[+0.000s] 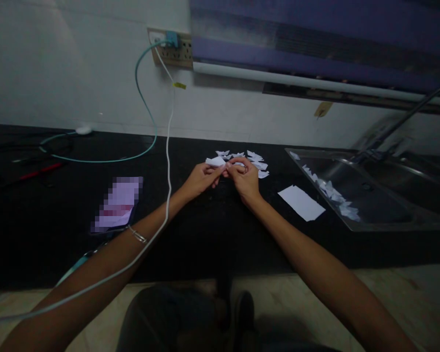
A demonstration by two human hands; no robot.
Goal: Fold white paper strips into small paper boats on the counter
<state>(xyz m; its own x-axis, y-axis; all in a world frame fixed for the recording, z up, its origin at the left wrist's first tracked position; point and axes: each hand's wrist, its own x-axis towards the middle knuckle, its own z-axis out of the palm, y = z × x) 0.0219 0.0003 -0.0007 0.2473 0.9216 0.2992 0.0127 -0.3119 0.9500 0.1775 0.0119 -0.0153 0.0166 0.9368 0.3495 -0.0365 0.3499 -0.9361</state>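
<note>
White cable (169, 182) slants across my view nearest of all, crossing in front of my left forearm (110, 254) (whether it rests on the skin, I cannot tell). Beyond it, my two grips meet over the black desk (212, 239), near its back. A small folded paper (214, 161) is pinched in my left grip (201, 178), thumb on top and fingers curled beneath. My right grip (245, 180) closes thumb to finger at the paper's right end, and it looks to be pinching that edge too, though my fingertips hide the exact contact.

What I judge to matter most is how that paper lies: its long axis runs roughly left to right, most of it showing above the left fingers, so the left hand is the nearer one and the right reaches only the inner end.

Just behind my right grip sit several white folded pieces (255, 157) in a loose cluster. Right of that hand, a flat paper sheet (301, 202) lies on the desk, set at a slant. Farther right, more paper bits (332, 191) line the left edge of the steel sink (381, 226). Well to my left lies a phone (119, 203).
</note>
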